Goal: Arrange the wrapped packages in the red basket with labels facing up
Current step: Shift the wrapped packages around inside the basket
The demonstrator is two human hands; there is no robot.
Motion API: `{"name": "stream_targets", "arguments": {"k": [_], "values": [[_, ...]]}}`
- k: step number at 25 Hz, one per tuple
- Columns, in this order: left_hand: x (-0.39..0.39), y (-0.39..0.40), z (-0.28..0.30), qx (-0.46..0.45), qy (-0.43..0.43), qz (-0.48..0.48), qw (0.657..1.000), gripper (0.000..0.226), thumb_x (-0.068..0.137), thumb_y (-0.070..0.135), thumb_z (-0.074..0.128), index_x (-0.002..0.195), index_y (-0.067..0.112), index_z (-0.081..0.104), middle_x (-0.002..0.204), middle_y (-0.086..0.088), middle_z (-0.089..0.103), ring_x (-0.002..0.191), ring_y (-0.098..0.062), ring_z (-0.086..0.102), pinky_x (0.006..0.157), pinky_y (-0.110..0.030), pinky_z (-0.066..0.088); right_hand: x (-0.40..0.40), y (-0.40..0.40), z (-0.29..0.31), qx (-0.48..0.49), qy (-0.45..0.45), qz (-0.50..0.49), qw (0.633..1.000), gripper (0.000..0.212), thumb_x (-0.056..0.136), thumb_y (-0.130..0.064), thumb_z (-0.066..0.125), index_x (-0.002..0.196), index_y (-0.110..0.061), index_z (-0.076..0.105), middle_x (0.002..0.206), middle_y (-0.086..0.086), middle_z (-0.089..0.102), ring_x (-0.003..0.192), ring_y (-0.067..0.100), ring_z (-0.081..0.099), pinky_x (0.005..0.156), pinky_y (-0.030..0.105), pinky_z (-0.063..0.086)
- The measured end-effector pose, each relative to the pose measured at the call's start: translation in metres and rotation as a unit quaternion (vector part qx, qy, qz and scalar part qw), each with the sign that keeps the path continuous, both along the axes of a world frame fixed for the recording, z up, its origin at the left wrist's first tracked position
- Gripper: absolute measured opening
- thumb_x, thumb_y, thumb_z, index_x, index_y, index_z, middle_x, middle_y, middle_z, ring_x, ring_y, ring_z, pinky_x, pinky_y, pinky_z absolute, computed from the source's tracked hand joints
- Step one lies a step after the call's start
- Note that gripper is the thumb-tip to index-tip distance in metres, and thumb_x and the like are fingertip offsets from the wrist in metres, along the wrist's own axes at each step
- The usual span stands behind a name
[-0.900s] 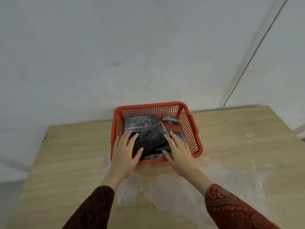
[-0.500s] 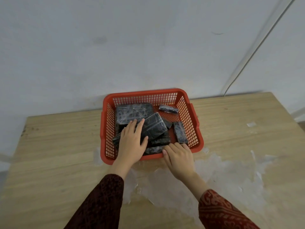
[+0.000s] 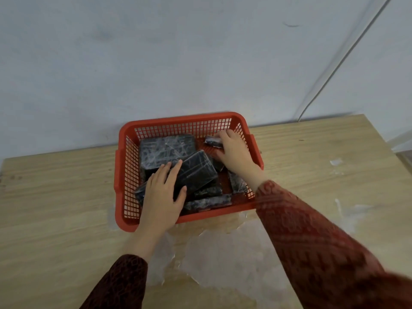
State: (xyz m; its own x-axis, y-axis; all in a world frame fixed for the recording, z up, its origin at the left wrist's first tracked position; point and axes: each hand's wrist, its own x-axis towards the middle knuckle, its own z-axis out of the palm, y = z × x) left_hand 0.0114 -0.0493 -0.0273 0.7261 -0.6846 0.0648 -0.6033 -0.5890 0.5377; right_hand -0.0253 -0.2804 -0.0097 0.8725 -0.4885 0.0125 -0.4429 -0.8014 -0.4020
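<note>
The red basket (image 3: 248, 139) stands on the wooden table (image 3: 55, 197), close to the wall (image 3: 156, 52). Several dark wrapped packages lie inside it, some flat and some leaning on each other. The left hand (image 3: 161, 197) lies flat and open, fingers spread, on top of a tilted package (image 3: 198, 170) in the middle. The right hand (image 3: 234, 150) reaches to the far right corner of the basket; its fingers are curled onto a small package (image 3: 211, 141) there, but I cannot tell if they really grip it. A large package (image 3: 165, 146) lies flat at the back left. Labels are not readable.
</note>
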Motion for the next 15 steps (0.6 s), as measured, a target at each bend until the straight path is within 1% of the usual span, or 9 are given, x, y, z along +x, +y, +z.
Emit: {"name": "stream_targets", "arguments": {"k": [1,2,3,6,8,10,13,15], "values": [[0.000,0.000,0.001,-0.001,0.000,0.003,1.000,0.062,0.095,0.031,0.051,0.150,0.028,0.023,0.153,-0.006,0.035,0.144,-0.023,0.024,0.117,-0.039,0.015,0.011,-0.009,-0.007,-0.024,0.055,0.011,0.998,0.042,0.085,-0.014,0.064,0.123,-0.008,0.048,0.126,0.014,0.054,0.115,0.030,0.050,0.098,0.042,0.043],[0.000,0.000,0.001,0.001,0.002,0.007,1.000,0.062,0.095,0.032,0.051,0.150,0.029,0.023,0.153,-0.006,0.035,0.144,-0.023,0.023,0.117,-0.039,0.015,0.019,-0.015,-0.014,-0.041,0.097,0.026,0.994,0.045,0.085,-0.014,0.065,0.125,-0.006,0.046,0.127,0.017,0.052,0.116,0.033,0.049,0.097,0.043,0.042],[0.000,0.000,0.001,0.002,0.004,0.007,1.000,0.062,0.095,0.032,0.051,0.150,0.029,0.023,0.153,-0.006,0.035,0.144,-0.023,0.023,0.117,-0.039,0.015,0.024,-0.021,-0.020,-0.046,0.117,0.042,0.991,0.046,0.084,-0.012,0.067,0.125,-0.005,0.046,0.126,0.019,0.054,0.114,0.035,0.051,0.094,0.043,0.043],[0.000,-0.002,0.002,0.003,0.004,0.006,1.000,0.062,0.095,0.032,0.051,0.150,0.029,0.023,0.153,-0.005,0.036,0.144,-0.023,0.024,0.117,-0.039,0.018,0.035,-0.034,-0.026,-0.012,0.117,0.071,0.990,0.039,0.083,-0.007,0.067,0.118,-0.004,0.050,0.118,0.019,0.060,0.105,0.035,0.058,0.083,0.038,0.047],[0.000,-0.002,0.001,0.002,0.004,0.008,1.000,0.061,0.095,0.032,0.051,0.150,0.029,0.023,0.153,-0.006,0.036,0.144,-0.023,0.025,0.117,-0.040,0.019,0.044,-0.042,-0.025,-0.024,0.122,0.085,0.989,0.030,0.085,-0.005,0.063,0.114,-0.002,0.057,0.117,0.019,0.060,0.104,0.034,0.059,0.083,0.036,0.046],[0.000,-0.002,0.000,0.003,0.003,0.008,1.000,0.061,0.095,0.033,0.050,0.150,0.029,0.023,0.153,-0.006,0.036,0.144,-0.023,0.025,0.117,-0.040,0.019,0.051,-0.049,-0.021,-0.046,0.147,0.110,0.982,0.030,0.085,-0.008,0.064,0.114,-0.002,0.060,0.117,0.018,0.062,0.106,0.033,0.059,0.084,0.034,0.047],[0.000,-0.002,0.000,0.006,0.004,0.006,1.000,0.062,0.095,0.033,0.049,0.150,0.029,0.022,0.153,-0.006,0.036,0.144,-0.023,0.025,0.118,-0.040,0.020,0.055,-0.055,-0.014,-0.062,0.177,0.150,0.971,0.039,0.083,-0.014,0.070,0.117,-0.003,0.054,0.115,0.019,0.064,0.105,0.034,0.061,0.081,0.038,0.049],[-0.001,-0.002,0.001,0.003,0.006,0.007,1.000,0.061,0.095,0.032,0.050,0.150,0.029,0.023,0.152,-0.007,0.036,0.144,-0.023,0.026,0.118,-0.041,0.020,0.055,-0.055,-0.012,-0.091,0.175,0.173,0.965,0.033,0.085,-0.010,0.066,0.116,-0.004,0.055,0.115,0.019,0.065,0.105,0.035,0.061,0.083,0.042,0.052]]}}
